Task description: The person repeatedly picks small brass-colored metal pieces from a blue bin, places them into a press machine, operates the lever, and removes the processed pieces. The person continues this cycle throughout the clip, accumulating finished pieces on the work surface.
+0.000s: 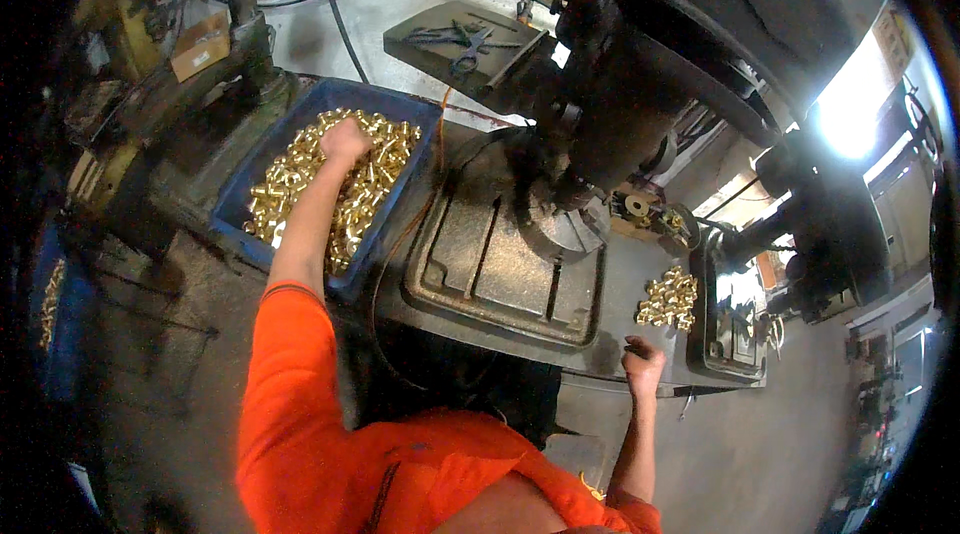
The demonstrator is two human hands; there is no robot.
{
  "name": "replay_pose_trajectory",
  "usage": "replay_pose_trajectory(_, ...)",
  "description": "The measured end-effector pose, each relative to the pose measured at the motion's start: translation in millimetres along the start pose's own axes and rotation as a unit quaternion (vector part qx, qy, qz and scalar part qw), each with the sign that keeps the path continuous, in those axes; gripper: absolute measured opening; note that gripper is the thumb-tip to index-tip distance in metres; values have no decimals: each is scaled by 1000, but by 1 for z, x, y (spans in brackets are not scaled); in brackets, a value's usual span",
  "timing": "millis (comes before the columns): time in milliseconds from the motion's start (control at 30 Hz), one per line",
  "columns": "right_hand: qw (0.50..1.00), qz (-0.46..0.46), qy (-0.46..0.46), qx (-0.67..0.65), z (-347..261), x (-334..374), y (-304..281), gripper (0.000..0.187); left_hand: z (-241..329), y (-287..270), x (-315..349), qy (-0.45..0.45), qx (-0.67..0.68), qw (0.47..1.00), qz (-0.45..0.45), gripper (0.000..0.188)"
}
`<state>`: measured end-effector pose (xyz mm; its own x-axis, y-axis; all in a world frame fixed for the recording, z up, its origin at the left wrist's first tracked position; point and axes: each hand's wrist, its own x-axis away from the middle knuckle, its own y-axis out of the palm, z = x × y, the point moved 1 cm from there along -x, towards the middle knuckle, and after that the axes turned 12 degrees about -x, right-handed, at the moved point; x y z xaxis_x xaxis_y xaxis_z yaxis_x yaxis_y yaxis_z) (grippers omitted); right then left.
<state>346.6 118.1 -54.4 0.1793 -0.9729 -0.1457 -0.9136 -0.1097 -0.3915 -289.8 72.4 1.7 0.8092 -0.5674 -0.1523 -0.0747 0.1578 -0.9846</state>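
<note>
From where I stand, the work looks far from finished. Closest to the worker's orange-clad body, the bare right hand [643, 364] sits at the front edge of the grey metal tabletop [625, 274], forearm rising steeply, fingers curled inward; I can't tell whether they close on anything. Just beyond it, and apart from it, lies a small heap of short, shiny brass fittings [668, 300], perhaps a batch set aside, though finished and unfinished pieces look alike to me.

Over on the left, the arm stretches nearly straight out of its orange sleeve [290, 364], and the left hand [346, 139] rests on many more brass fittings [378, 159] filling a blue rectangular plastic bin [428, 119]. Its fingertips are hidden, so I can't say whether they grip a piece. By the look of it, most of the parts are in there.

Between the two heaps, a round metal fixture [565, 229] sits under a big dark drilling machine [620, 84]; I can't make out a fitting in it.
</note>
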Motion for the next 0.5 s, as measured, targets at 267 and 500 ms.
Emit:
replay_pose_trajectory(267,999,-12,21,-22,-5,8,-5,30,-24,-11,-1,13,145,989,40,35)
replay_pose_trajectory(500,987,-130,-74,-59,-91,8,38,32,21,-75,108,185,545,803,-157,24)
